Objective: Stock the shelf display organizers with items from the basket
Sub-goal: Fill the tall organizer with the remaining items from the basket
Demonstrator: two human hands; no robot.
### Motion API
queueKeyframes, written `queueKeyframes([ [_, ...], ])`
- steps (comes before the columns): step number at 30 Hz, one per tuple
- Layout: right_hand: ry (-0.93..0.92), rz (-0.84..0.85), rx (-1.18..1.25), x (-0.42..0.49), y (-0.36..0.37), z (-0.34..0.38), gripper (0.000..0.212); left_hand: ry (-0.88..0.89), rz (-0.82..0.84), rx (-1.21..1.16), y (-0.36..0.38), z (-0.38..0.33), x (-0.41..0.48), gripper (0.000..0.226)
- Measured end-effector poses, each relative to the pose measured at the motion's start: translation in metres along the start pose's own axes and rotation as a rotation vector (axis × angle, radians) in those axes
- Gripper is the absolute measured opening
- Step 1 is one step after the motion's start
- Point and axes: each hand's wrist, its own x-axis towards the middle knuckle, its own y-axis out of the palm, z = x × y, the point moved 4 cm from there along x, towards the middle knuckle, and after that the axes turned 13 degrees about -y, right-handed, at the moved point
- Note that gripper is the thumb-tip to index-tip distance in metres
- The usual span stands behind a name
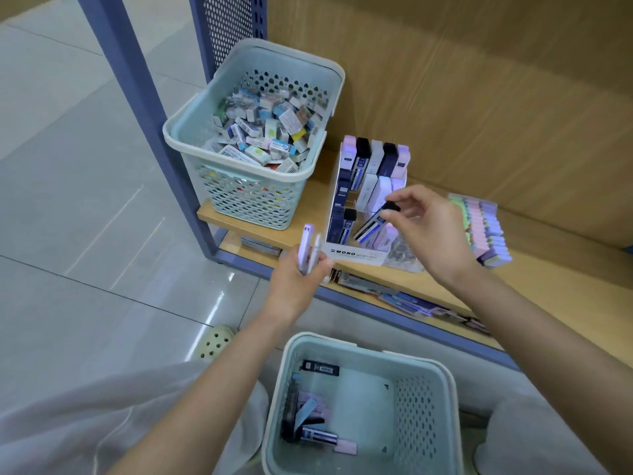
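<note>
A white MONO display organizer (354, 252) stands on the wooden shelf, its slots holding black, lilac and white lead cases. My right hand (424, 224) pinches the black cap of a blue-and-white lead case (371, 228), tilted over the organizer's front row. My left hand (297, 269) grips two pale lilac cases (308, 248) just left of the organizer's front corner. A pale green basket (421, 399) sits near me at the bottom, with a few lead cases (317, 416) lying in its left side.
A second green basket (191, 132) heaped with small boxed erasers stands on the shelf's left end beside a blue upright post (137, 97). A clear tray of pastel erasers (483, 228) lies to the right. Packets lie on the lower shelf (411, 303). Tiled floor spreads left.
</note>
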Motion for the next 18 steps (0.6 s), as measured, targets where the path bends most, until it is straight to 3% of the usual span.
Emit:
queueKeyframes([
  [6, -0.032, 0.158, -0.154, 0.029, 0.038, -0.023, 0.014, -0.001, -0.014, 0.003, -0.003, 0.001, 0.009, 0.017],
  [10, -0.017, 0.289, -0.213, 0.03, 0.064, -0.04, 0.016, -0.054, 0.019, -0.047, 0.002, 0.0, 0.013, 0.009],
  [14, 0.01, 0.276, -0.255, 0.034, 0.067, -0.05, 0.013, -0.185, 0.104, -0.213, 0.009, 0.001, 0.015, 0.009],
  [18, 0.022, 0.311, -0.266, 0.039, 0.067, -0.052, 0.014, -0.212, 0.145, -0.229, 0.011, 0.002, 0.015, 0.012],
])
